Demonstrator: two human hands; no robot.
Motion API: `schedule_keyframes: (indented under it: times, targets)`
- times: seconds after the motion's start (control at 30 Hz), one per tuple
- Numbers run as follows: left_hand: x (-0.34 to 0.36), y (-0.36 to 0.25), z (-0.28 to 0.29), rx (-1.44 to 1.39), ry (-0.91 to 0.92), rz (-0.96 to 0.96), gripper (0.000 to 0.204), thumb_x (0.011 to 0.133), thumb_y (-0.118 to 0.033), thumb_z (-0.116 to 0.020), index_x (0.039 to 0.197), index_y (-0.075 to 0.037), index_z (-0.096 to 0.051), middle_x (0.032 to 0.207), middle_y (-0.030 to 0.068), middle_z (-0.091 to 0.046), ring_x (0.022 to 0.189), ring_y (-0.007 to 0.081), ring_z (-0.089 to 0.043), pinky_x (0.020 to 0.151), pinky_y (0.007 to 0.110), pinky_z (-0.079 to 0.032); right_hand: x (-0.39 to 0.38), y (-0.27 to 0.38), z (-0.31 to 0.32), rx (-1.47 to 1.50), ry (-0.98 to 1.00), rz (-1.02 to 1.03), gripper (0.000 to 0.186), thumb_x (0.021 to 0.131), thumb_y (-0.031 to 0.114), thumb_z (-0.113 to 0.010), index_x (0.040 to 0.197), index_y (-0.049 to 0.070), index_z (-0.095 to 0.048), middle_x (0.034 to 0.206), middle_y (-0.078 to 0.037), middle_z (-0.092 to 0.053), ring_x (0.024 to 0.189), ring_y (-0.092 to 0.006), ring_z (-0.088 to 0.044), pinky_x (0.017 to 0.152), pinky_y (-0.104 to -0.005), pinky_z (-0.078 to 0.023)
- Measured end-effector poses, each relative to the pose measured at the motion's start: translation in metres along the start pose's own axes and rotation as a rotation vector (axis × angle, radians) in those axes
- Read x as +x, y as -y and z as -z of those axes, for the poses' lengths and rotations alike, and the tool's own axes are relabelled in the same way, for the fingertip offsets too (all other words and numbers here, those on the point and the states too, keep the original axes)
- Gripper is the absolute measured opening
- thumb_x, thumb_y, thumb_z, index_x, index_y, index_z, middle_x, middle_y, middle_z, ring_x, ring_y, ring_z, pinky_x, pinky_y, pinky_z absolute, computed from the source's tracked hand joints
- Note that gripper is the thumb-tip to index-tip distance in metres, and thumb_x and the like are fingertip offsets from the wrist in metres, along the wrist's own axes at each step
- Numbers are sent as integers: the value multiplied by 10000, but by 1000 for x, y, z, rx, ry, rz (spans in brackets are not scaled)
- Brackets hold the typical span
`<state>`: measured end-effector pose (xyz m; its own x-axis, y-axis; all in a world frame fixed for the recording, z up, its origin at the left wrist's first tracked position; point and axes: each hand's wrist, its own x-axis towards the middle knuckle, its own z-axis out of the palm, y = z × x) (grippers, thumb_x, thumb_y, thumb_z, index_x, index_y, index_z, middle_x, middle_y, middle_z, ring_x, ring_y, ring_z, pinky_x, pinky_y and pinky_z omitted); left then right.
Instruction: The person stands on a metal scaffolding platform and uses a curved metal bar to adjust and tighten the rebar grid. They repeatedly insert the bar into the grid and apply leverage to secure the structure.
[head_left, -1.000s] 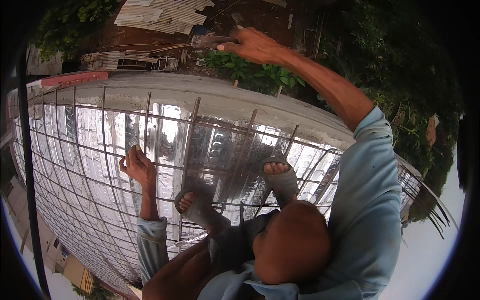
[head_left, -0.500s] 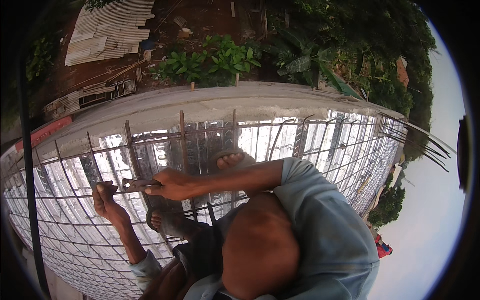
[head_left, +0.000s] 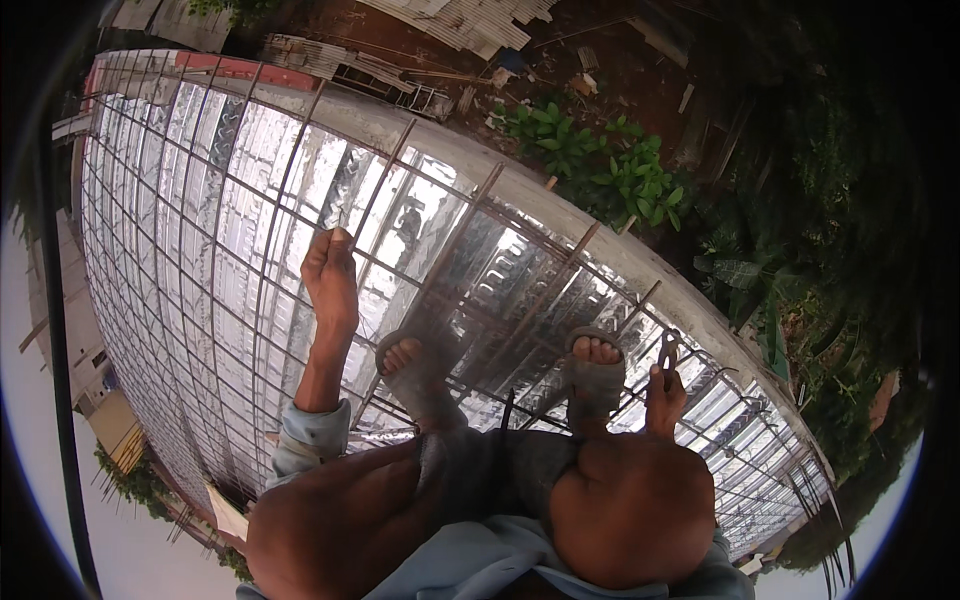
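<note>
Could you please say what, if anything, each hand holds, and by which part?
The right hand holds pincers by the handle end; whether the left hand holds anything cannot be told.

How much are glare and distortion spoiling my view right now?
Head view: glare whitens the ribbed metal decking, but the left hand and right hand are readable; same view, the rebar grid bows near the rim, and far-right foliage is dim, soft.
</note>
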<state>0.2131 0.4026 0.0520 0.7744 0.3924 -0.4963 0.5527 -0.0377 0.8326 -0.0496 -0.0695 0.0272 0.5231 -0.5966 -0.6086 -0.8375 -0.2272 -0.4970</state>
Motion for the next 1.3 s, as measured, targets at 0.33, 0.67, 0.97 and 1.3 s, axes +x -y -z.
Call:
schedule_keyframes:
  times: [0.33,0.67,0.97,1.3]
  targets:
    - [10,-24,-5,-72,191,184,231,1018,-236,-588,898,-47,-646,585,-54,-433,436,34,-268,402,249,-176,-137,-224,80,-171,-86,-813,310,965,256,-659,1031,-45,-687,731,-84,-656,646,-173,-606,628,-377,-488]
    - [3,-38,-9,-268,330,310,245,1020,-313,-584,984,-78,-645,728,-15,-558,587,85,-432,542,254,-322,-26,22,24,-155,-61,-21,371,992,272,-669,1159,-60,-670,871,-101,-703,781,-160,-643,744,-318,-515]
    - [-15,-43,-35,-534,353,397,322,1033,-343,-607,1101,-39,-687,1081,81,-659,984,208,-583,888,369,-452,-54,340,-224,140,1034,481,543,999,357,-690,1356,-42,-602,1179,-169,-713,1069,-250,-687,937,-370,-542]
    - [-3,-7,-1,-665,658,501,310,960,-385,-725,1007,-82,-677,1029,41,-646,943,177,-567,843,334,-428,-61,312,-231,345,1135,-136,270,1044,256,-613,1108,-2,-658,785,-29,-623,590,-82,-507,465,-228,-376]
